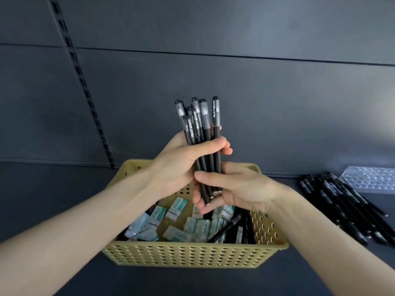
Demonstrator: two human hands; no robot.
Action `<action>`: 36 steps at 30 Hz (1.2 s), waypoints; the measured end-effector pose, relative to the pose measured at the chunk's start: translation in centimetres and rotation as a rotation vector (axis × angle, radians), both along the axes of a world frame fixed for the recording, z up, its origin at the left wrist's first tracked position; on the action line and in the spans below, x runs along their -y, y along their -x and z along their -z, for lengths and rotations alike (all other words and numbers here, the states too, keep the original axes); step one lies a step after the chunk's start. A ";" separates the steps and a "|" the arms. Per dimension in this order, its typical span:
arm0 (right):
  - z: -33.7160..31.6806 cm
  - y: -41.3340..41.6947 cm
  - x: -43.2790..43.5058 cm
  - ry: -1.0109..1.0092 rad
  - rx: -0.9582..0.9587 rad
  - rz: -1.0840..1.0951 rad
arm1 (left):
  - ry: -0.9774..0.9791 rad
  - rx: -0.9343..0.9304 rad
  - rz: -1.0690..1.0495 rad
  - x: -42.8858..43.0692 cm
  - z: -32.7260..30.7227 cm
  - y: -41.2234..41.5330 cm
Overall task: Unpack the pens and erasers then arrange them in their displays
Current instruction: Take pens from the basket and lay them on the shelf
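Note:
I hold a bundle of several black pens upright above a tan perforated basket. My left hand grips the bundle around its middle, caps pointing up. My right hand curls around the pens' lower ends, thumb across the front. Inside the basket lie several wrapped white-and-green erasers and a few loose black pens.
The basket stands on a dark shelf against a dark back panel with a slotted upright. To the right lies a pile of black pens, and behind it a clear plastic tray with rows of small holes.

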State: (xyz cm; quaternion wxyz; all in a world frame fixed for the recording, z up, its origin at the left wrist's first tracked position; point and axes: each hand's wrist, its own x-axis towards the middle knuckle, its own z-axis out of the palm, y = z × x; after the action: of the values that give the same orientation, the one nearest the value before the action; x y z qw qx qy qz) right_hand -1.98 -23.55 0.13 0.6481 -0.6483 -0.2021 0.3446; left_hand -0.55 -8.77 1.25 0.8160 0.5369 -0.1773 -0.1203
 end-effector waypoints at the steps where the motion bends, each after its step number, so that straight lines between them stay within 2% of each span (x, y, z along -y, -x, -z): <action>1: 0.0 0.2 0.2 -0.021 0.013 0.026 | -0.001 0.008 0.005 0.1 -0.4 -0.1; 7: -1.1 1.8 4.0 -0.086 0.054 0.089 | 0.125 -0.007 0.005 3.3 -2.3 -0.4; 12: -2.2 3.7 9.8 -0.102 0.199 0.192 | -0.029 0.100 0.012 9.0 -3.3 0.8; 15: -1.7 5.6 14.3 -0.107 0.220 0.286 | -0.107 0.137 0.017 13.8 -3.1 2.0; 24: 2.0 10.0 29.3 -0.083 0.071 0.376 | -0.200 0.003 -0.010 29.5 1.2 5.3; 29: 4.1 8.6 33.1 -0.044 0.017 0.416 | -0.267 -0.094 0.009 32.5 3.6 4.0; 32: 5.6 6.9 34.1 0.064 -0.005 0.473 | -0.311 -0.182 -0.057 33.3 5.6 2.2; 36: 6.8 4.6 34.3 0.187 -0.042 0.490 | -0.475 -0.160 -0.080 33.9 7.1 -0.5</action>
State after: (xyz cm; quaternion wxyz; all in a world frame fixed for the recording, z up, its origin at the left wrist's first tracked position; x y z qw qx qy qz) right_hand -6.57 -57.85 -6.70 0.6537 -0.7277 0.0070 0.2078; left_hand -0.07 -42.63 -5.88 0.6825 0.7089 -0.0576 -0.1685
